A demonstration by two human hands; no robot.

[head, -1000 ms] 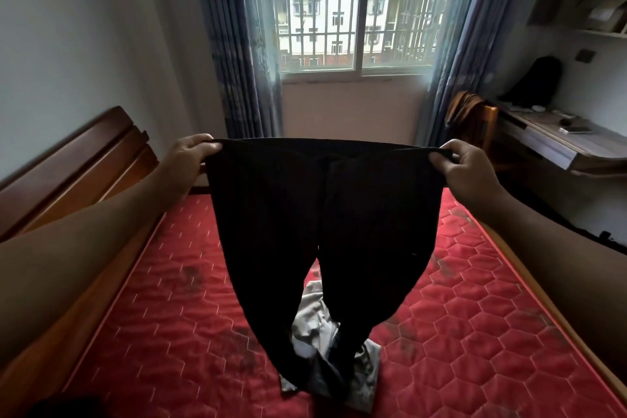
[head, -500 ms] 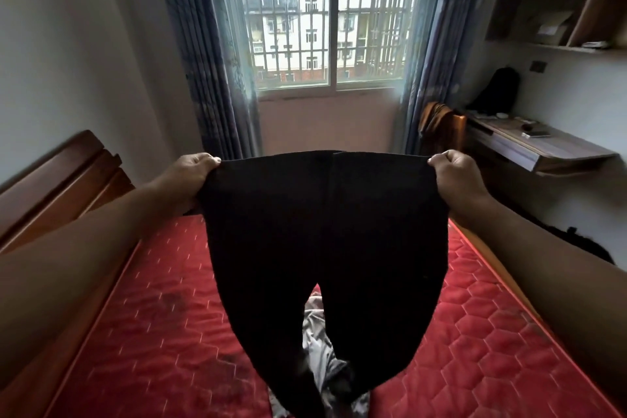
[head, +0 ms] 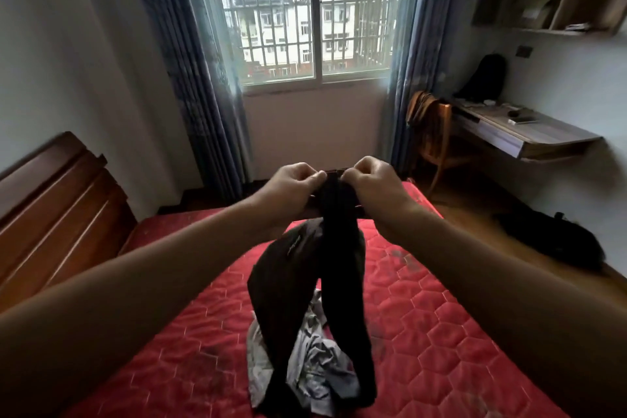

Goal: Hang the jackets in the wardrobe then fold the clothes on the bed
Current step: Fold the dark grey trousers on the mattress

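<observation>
Trousers [head: 339, 265] hang pinched in fingers [head: 314, 177] of left hand [head: 297, 181] and right hand [head: 371, 181], partly hiding grey garment [head: 319, 373] on bed [head: 441, 316].

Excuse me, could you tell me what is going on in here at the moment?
A person stands at a bed, holding a pair of black trousers up by the waistband. The left hand and right hand pinch it close together, side by side. The two legs hang down over the red quilted mattress, with their ends at a crumpled grey garment that lies there unfolded. The trousers are not yet folded.
</observation>
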